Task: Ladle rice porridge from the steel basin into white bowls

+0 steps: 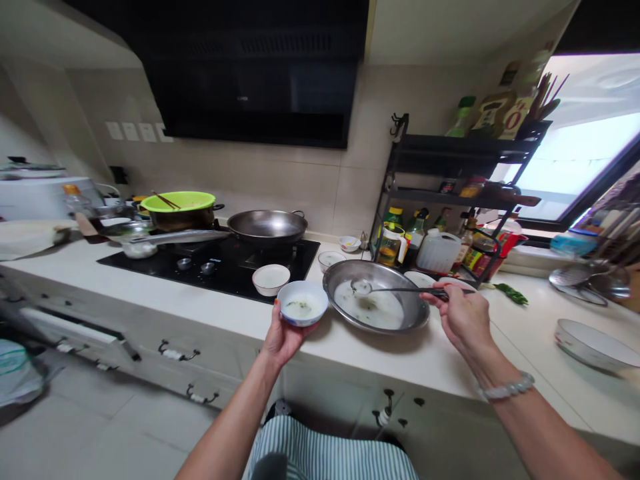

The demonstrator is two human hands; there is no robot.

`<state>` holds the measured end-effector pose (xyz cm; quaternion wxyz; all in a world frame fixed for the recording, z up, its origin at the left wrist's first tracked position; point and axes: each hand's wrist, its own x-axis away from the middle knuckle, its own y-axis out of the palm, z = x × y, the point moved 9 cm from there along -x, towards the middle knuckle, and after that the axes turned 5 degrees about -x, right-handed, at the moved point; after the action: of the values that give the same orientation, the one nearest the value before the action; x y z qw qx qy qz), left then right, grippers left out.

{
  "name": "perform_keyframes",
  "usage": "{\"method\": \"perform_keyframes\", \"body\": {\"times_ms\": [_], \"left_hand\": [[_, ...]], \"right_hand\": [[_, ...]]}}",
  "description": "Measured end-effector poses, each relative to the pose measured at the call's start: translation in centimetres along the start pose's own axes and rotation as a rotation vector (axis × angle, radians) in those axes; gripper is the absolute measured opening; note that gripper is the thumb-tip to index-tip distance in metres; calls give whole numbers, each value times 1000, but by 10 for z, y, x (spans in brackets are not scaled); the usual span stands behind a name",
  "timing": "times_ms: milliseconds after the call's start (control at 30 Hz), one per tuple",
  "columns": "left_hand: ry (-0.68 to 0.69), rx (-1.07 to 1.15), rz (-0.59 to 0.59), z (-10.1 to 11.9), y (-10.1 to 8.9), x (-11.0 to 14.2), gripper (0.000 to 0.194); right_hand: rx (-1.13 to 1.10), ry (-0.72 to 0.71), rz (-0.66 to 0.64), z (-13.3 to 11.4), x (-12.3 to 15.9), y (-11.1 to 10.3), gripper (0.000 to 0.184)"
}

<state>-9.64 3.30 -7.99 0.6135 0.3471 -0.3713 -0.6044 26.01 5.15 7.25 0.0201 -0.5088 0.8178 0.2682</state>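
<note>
My left hand (281,339) cups a small white bowl (302,303) with a blue rim from below; pale soup with green bits lies in it. The bowl hovers at the counter's front edge, just left of a wide steel basin (415,313) holding more of the pale liquid. My right hand (463,313) is closed on the handle of a metal ladle (361,287), whose scoop sits over the liquid inside the basin. A bead bracelet circles my right wrist.
An empty white bowl (271,279) and another small bowl (331,259) stand near the black hob (165,263). A wok (267,227) and a green-lidded pot (179,208) are on it. A bottle rack (450,200) is at the back right, a white dish (595,343) far right.
</note>
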Motion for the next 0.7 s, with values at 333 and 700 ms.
{"method": "perform_keyframes", "body": {"times_ms": [333, 700], "left_hand": [[-10, 10, -29, -1, 0, -1, 66], [-22, 12, -66, -2, 2, -1, 66]], "right_hand": [[8, -42, -227, -8, 41, 81, 17], [237, -661, -915, -31, 156, 107, 21]]}}
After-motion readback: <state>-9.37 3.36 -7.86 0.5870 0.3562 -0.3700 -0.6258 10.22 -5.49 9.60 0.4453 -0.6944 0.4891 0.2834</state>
